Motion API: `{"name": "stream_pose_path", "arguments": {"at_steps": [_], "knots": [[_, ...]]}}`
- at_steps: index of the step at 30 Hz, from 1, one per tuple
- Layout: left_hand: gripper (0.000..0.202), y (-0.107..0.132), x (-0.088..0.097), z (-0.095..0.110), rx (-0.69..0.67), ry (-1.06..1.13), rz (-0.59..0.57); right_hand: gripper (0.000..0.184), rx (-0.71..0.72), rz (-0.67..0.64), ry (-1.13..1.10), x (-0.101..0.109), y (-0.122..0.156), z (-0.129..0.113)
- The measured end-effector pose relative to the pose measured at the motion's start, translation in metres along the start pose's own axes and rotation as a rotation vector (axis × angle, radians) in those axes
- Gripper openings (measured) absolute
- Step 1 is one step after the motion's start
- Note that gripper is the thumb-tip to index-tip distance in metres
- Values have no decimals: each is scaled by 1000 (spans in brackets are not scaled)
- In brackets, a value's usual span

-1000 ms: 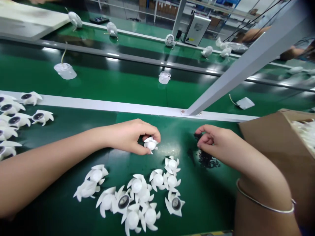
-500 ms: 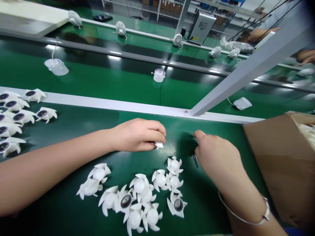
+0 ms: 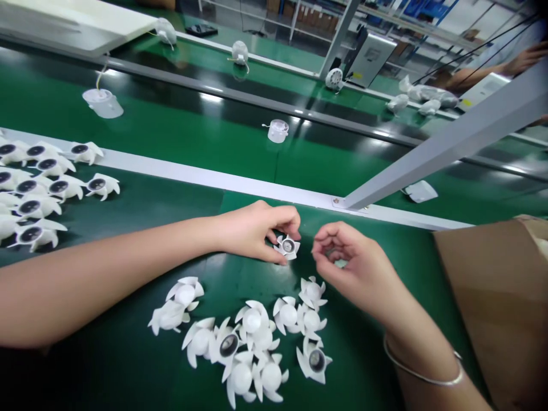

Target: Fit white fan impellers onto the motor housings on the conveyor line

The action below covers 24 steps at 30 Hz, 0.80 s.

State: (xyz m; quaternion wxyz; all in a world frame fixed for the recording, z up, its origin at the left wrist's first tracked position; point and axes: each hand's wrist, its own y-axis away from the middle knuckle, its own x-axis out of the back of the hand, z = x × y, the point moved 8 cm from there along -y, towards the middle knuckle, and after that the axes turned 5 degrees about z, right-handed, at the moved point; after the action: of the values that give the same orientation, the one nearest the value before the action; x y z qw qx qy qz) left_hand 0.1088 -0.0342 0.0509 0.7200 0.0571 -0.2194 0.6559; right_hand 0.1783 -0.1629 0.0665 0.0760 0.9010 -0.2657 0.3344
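This is a factory workshop — long green bench (image 3: pixel 171 197), many fan wheels (image 3: pixel 242 377), racks (image 3: pixel 411 24) behind.

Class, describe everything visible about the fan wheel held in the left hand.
The fan wheel is white and looks like plastic, with pointed blades around a round hub. The hub's open, dark-rimmed side faces the viewer, its inside greyish. The left hand grips it between thumb and fingers, over the green work surface; whether it touches that surface is unclear.
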Motion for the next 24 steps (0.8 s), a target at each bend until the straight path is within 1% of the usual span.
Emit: {"name": "stream_pose_path", "arguments": {"at_steps": [1,3,6,9,13,16,20,24], "knots": [[41,0,0,-3,47,40,9,19,11,-10,-39,-9,0,-5],[46,0,-1,-5,88,68,9,18,62,2,-30,-22,0,-15],[45,1,-3,-3,83,62,-11,19,160,73,115,-29,-1,-26],[45,1,-4,2,54,83,-8,17,243,147,286,-28,0,-33],[52,2,-2,10,5,62,69,17,342,200,436,-26,4,-41],[56,2,-2,12,-4,69,91,16,376,199,451,-26,6,-43],[57,2,-3,7,22,81,83,18,365,195,435,-24,8,-42],[56,1,-3,6,34,90,91,16,384,225,473,-23,11,-43]]}}
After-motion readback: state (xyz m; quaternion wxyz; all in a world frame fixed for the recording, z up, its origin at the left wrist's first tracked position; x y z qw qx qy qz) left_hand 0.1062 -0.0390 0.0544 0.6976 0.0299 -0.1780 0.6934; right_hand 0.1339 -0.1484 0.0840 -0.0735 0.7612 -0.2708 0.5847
